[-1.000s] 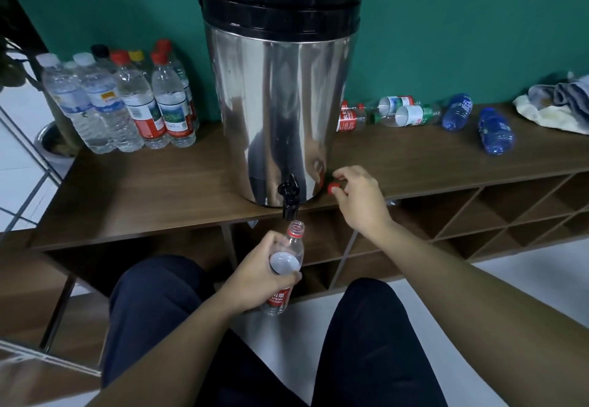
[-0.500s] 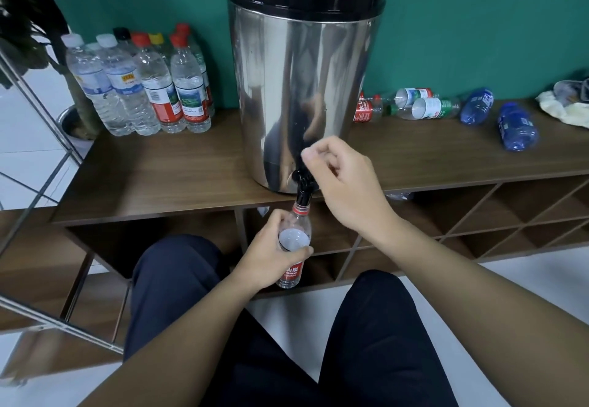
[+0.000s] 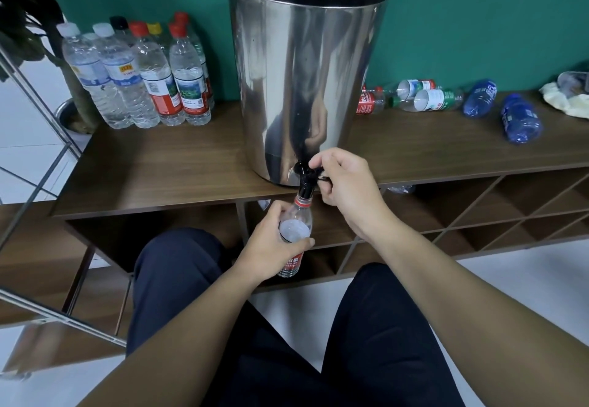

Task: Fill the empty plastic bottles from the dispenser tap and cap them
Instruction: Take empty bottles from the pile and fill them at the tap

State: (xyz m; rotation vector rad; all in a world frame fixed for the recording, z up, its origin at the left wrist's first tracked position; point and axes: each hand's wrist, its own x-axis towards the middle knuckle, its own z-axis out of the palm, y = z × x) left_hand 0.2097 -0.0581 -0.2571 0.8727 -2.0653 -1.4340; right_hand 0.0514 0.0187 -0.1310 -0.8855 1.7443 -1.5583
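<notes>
With our left hand (image 3: 271, 240) gripping the bottle (image 3: 294, 234) under the tap (image 3: 306, 180) and our right hand (image 3: 345, 183) pinching its lever, any drift of the neck would spill water.

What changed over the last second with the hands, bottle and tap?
The right hand left the red cap on the shelf and took hold of the tap lever. The left hand raised the bottle until its mouth met the spout. The left grip is unchanged.
</notes>
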